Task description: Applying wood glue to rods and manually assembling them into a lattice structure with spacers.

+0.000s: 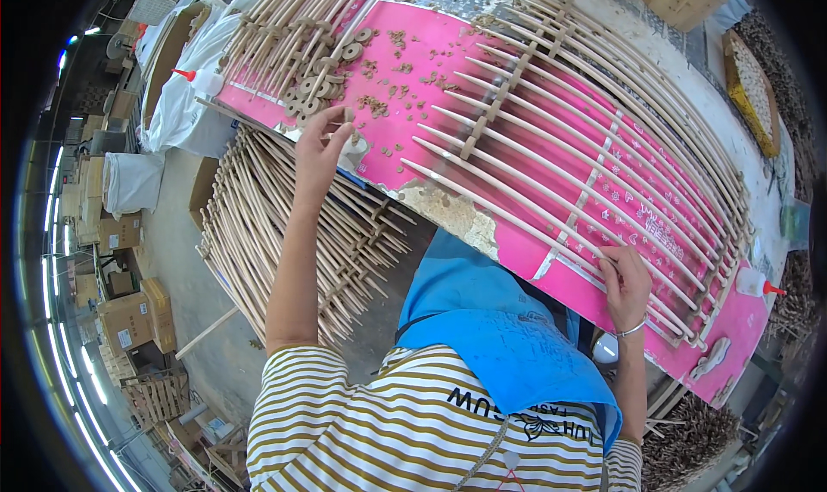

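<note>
My left hand (320,152) is above the pink table's near edge, thumb and forefinger pinching a small tan wooden piece (349,114). Just beside it are a pile of wooden discs with holes (307,96) and a small whitish object (353,151) I cannot make out. At the right, my right hand (627,287) has its fingers closed around the nearest pale wooden stick (508,214). That stick lies in a row of long tapered sticks (551,152), several joined by a wooden crosspiece (495,104) near their left tips.
Brown wood crumbs (375,104) litter the pink tabletop (413,44). More joined sticks (276,35) lie at far left, and a large stack (276,225) stands below the edge. Red-tipped white bottles (754,283) sit at both ends. Cardboard boxes (125,324) stand at left.
</note>
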Available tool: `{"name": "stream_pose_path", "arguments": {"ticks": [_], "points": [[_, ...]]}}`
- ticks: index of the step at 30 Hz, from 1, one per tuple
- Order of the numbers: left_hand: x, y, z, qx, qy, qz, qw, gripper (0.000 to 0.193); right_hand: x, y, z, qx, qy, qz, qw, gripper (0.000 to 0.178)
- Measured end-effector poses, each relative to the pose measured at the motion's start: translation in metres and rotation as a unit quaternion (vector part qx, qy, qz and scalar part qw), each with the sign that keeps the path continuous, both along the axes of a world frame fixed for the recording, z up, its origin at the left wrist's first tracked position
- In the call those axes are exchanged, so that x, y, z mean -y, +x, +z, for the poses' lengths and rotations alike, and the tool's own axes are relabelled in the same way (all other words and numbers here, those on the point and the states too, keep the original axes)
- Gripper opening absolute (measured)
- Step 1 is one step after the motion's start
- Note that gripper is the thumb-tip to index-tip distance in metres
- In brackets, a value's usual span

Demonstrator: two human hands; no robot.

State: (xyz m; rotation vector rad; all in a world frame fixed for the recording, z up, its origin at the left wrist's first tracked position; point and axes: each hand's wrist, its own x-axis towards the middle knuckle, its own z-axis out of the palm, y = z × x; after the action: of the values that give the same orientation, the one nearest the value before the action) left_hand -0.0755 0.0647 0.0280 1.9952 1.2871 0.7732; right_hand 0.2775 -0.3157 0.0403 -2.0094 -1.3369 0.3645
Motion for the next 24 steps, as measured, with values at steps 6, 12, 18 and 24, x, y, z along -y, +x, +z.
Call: {"name": "stream_pose_path", "arguments": {"ticks": [6, 12, 18, 24], "points": [[0.022, 0.02, 0.002, 0.273, -0.297, 0.006, 0.915, 0.037, 0.003, 0.0, 0.008, -0.027, 0.011, -0.004, 1.0, 0.012], [0.026, 0.024, -0.008, 0.323, -0.405, -0.041, 0.854, 0.033, -0.001, -0.002, 0.006, -0.03, 0.022, -0.005, 0.999, 0.012], [0.031, 0.033, -0.002, 0.307, -0.394, -0.055, 0.864, 0.034, -0.004, -0.003, 0.006, -0.034, 0.027, -0.006, 0.999, 0.012], [0.04, 0.042, 0.006, 0.269, -0.398, -0.088, 0.873, 0.036, -0.011, -0.005, 0.005, -0.016, 0.035, 0.003, 0.999, 0.012]]}}
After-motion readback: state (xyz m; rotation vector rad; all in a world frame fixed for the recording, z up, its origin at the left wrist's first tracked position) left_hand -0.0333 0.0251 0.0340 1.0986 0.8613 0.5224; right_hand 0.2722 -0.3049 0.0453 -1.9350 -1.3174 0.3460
